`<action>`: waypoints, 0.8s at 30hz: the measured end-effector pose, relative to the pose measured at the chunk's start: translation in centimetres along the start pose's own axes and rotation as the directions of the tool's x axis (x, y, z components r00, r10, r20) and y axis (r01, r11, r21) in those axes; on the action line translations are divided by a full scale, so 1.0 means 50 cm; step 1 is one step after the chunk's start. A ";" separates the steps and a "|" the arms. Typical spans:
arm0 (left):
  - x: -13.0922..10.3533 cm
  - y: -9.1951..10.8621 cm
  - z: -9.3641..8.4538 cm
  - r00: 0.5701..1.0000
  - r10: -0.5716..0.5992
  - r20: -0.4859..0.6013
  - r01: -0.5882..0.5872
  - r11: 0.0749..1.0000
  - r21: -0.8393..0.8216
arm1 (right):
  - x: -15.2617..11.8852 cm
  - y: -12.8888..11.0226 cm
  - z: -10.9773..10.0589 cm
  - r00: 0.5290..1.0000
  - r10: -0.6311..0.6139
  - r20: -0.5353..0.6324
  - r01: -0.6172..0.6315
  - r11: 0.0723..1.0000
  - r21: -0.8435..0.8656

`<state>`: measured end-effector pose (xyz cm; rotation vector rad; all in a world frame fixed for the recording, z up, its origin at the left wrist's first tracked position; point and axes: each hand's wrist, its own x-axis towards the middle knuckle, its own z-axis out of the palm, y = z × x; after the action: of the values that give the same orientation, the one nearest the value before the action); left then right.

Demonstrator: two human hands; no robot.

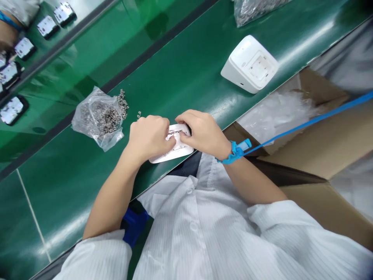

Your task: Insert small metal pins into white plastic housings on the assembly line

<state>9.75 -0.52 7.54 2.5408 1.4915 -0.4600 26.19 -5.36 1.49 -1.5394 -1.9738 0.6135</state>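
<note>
Left hand [151, 136] and right hand [202, 130] grip white housing [179, 147], thumbs on recessed face. Likely light, stiff plastic, somewhat slippery; moulded details probably fragile, best held by rim.

A flat white plastic housing [181, 149] with rounded corners lies under the left fingers [170, 144] and right fingers [184, 138]; its slotted, recessed middle shows between them, one corner jutting out below the left fingers.
</note>
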 end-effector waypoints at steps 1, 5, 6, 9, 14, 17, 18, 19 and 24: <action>0.001 -0.003 -0.001 1.000 0.007 0.004 -0.007 1.000 -0.005 | -0.003 0.004 0.001 1.000 -0.002 -0.012 0.002 0.999 0.037; 0.001 -0.007 -0.005 1.000 0.000 0.003 0.000 1.000 -0.003 | -0.010 0.008 0.010 0.997 -0.024 -0.079 0.032 0.993 0.109; 0.001 -0.007 -0.006 1.000 0.001 0.006 -0.001 1.000 -0.003 | -0.010 0.007 0.013 0.994 -0.037 -0.100 0.048 0.993 0.108; 0.001 -0.006 -0.007 1.000 0.009 0.010 -0.009 1.000 -0.010 | -0.009 0.003 0.023 0.987 -0.077 -0.143 0.092 0.991 0.099; -0.002 -0.003 -0.003 1.000 0.000 0.003 0.000 1.000 0.021 | -0.021 0.016 0.041 0.970 -0.106 -0.219 0.141 0.979 0.149; -0.004 0.005 0.000 1.000 0.010 -0.004 -0.010 0.998 0.057 | -0.032 0.030 0.049 0.956 -0.092 -0.278 0.136 0.980 0.146; -0.005 0.008 0.001 1.000 0.011 -0.008 -0.010 0.998 0.068 | -0.034 0.032 0.051 0.956 -0.082 -0.283 0.126 0.982 0.140; -0.005 0.013 0.001 1.000 0.009 -0.013 -0.008 0.997 0.079 | -0.035 0.033 0.053 0.957 -0.077 -0.281 0.119 0.984 0.135; -0.029 0.026 0.006 0.999 -0.012 -0.047 0.017 0.994 0.106 | -0.036 0.024 0.046 0.944 -0.121 -0.308 0.176 0.972 0.158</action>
<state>10.18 -2.42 7.72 2.6405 1.5412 -0.4992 25.81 -6.84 -1.26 -1.2734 -1.7342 0.4568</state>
